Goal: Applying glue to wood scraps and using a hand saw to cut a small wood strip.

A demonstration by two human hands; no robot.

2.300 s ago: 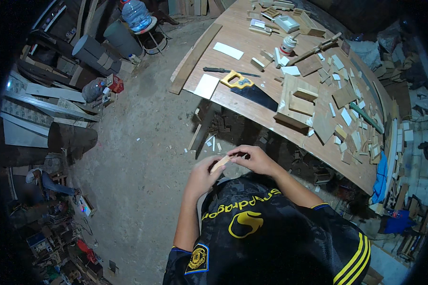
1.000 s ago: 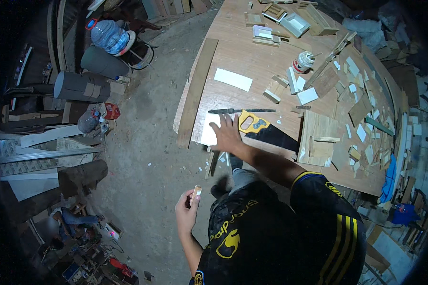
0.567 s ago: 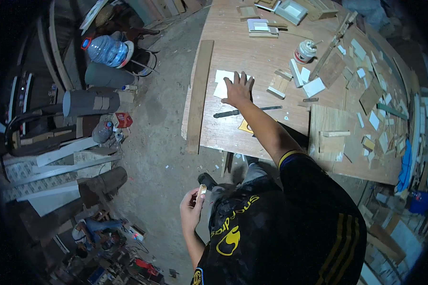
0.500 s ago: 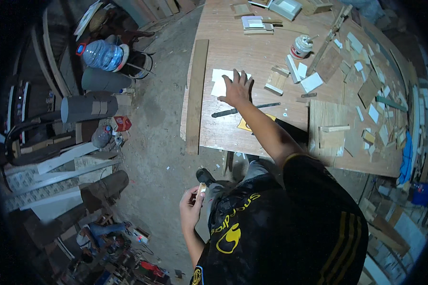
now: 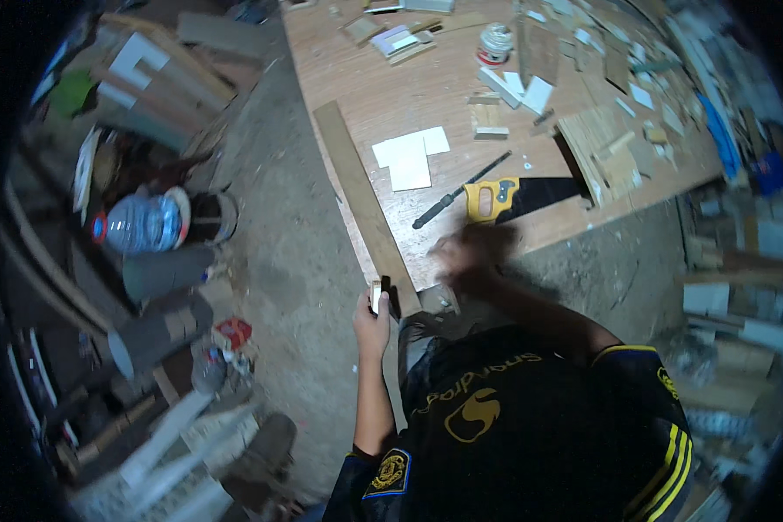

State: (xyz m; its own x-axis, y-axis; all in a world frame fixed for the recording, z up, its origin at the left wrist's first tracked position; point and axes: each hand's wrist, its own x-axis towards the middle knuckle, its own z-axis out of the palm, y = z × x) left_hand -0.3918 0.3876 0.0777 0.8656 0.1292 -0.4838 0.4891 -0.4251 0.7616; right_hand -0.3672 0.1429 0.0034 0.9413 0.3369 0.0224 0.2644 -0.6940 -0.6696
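Note:
My left hand (image 5: 371, 320) is closed around a small pale wooden block (image 5: 376, 294), beside the near end of a long brown board (image 5: 355, 187). My right hand (image 5: 471, 259) is over the table's near edge, smeared by motion, so its fingers cannot be made out. Beyond it lies a handsaw with a yellow handle (image 5: 492, 200) and a dark blade. A dark, thin tool like a file (image 5: 461, 190) rests slanting to the left of the saw. Flat white pieces (image 5: 409, 165) lie together between that tool and the board.
The wooden table (image 5: 339, 65) bears a white jar (image 5: 495, 43), a plywood box (image 5: 600, 157) and many scattered offcuts toward the right. On the floor at left stand a large water bottle (image 5: 143, 224) and dark rolls (image 5: 167, 271). Boards lean behind them.
My right hand has left the white pieces and come back toward me. My left hand has risen to the board's near end with the block. The view has turned, and the saw's handle is uncovered.

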